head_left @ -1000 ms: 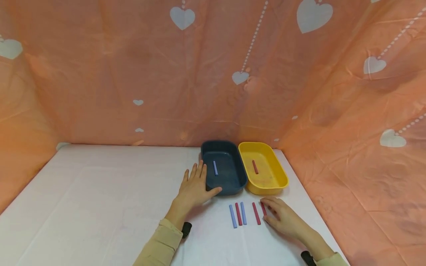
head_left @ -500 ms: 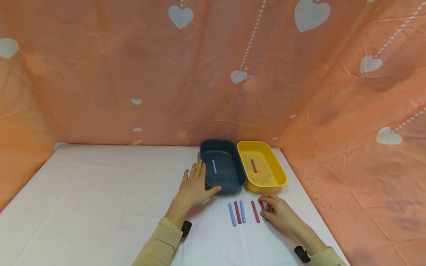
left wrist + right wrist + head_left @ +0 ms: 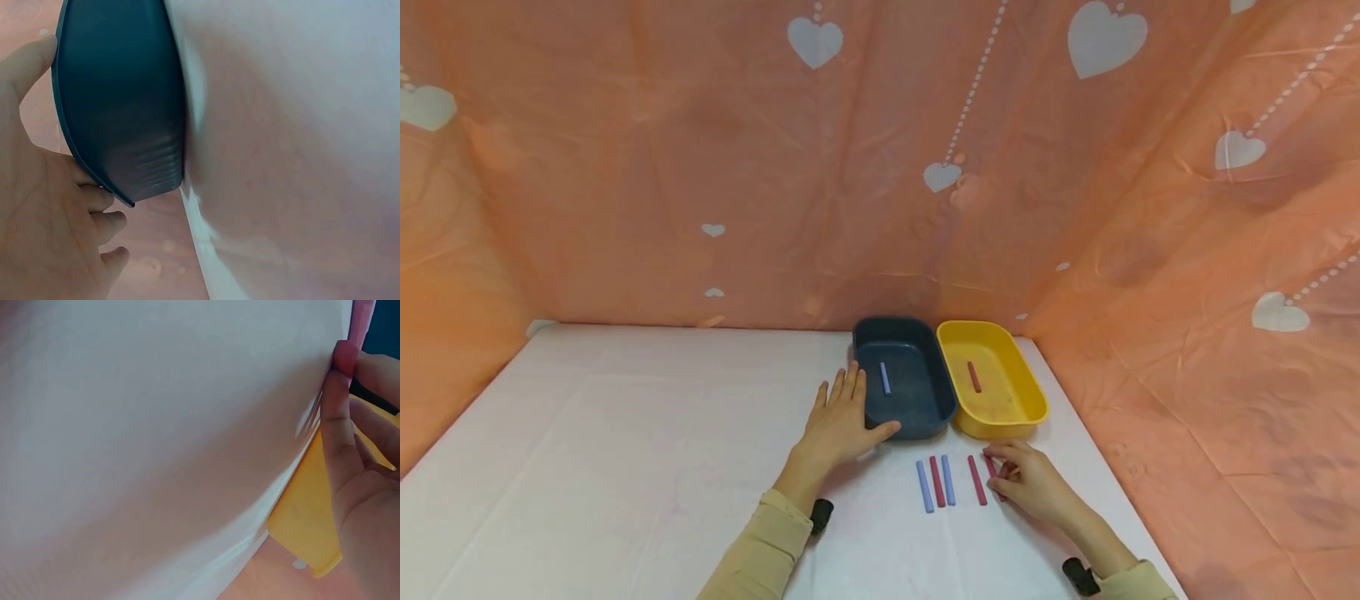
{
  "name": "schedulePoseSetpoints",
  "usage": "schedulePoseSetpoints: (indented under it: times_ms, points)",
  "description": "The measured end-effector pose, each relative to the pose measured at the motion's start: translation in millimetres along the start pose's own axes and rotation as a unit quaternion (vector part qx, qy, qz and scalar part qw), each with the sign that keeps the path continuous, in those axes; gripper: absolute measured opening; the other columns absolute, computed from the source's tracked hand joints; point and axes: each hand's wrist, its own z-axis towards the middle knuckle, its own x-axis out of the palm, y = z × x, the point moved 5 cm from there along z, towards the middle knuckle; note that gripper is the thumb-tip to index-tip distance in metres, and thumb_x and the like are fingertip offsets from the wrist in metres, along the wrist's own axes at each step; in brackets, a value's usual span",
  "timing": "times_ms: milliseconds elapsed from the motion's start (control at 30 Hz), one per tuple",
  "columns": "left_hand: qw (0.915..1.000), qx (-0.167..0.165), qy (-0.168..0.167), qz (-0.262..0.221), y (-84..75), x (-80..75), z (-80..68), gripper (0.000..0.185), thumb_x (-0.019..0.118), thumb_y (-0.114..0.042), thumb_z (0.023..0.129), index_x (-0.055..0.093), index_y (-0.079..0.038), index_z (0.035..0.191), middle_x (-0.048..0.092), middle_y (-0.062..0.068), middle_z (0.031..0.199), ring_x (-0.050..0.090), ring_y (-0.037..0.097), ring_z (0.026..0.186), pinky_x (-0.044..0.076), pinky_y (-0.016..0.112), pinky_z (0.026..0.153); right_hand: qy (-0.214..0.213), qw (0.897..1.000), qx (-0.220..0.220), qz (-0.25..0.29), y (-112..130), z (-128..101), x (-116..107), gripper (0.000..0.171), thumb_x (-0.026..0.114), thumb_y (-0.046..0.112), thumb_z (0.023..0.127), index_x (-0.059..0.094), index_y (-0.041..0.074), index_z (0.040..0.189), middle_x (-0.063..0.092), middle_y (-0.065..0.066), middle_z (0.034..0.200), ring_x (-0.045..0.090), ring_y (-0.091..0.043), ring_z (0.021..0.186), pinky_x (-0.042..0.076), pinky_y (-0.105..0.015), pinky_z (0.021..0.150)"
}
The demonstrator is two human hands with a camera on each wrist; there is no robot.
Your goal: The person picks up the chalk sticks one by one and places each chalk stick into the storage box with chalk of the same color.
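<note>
We see wide bare room on the white surface (image 3: 625,467) to the left of the left hand (image 3: 838,423), reaching back to the orange curtain (image 3: 700,183). On the right the way is narrow: the dark blue tray (image 3: 901,385) and yellow tray (image 3: 992,379) stand side by side, touching, near the back corner, and the curtain closes in just beside the yellow one. In front of the trays the row of sticks (image 3: 947,482) and the right hand (image 3: 1028,481) fill the strip.
</note>
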Motion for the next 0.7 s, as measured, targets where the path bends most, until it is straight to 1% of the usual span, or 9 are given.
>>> schedulePoseSetpoints:
  times_ms: [267,467,700]
  points:
    - [0.9996,0.021,-0.018,-0.002,-2.9,-2.4,2.8,0.108,0.064,-0.066,0.092,0.024,0.007,0.161,0.014,0.023,0.171,0.017,0.042,0.158,0.014,0.052,0.128,-0.018,1.0,-0.006,0.001,2.6,1.0,-5.3,0.039,0.082,0.0,0.085,0.07,-0.005,0.121,0.064,-0.011,0.112,0.058,-0.004,0.076,0.056,-0.022,0.069]
    - [0.9998,0.019,-0.011,-0.002,-2.0,-0.5,1.8,0.108,0.065,-0.066,0.092,0.024,0.007,0.161,0.014,0.023,0.171,0.016,0.041,0.158,0.015,0.051,0.128,-0.023,1.0,-0.007,0.012,3.9,-1.0,-3.3,0.04,0.083,0.0,0.085,0.07,-0.006,0.122,0.064,-0.01,0.11,0.058,-0.003,0.076,0.057,-0.022,0.069]
    - [0.9998,0.016,-0.01,0.0,-1.1,-1.6,-1.1,0.108,0.064,-0.067,0.092,0.024,0.007,0.161,0.014,0.023,0.171,0.016,0.04,0.158,0.014,0.051,0.128,-0.036,0.999,-0.014,0.036,10.8,-0.1,-2.9,0.043,0.081,-0.003,0.085,0.069,-0.005,0.126,0.062,-0.007,0.105,0.058,-0.005,0.077,0.058,-0.02,0.071]
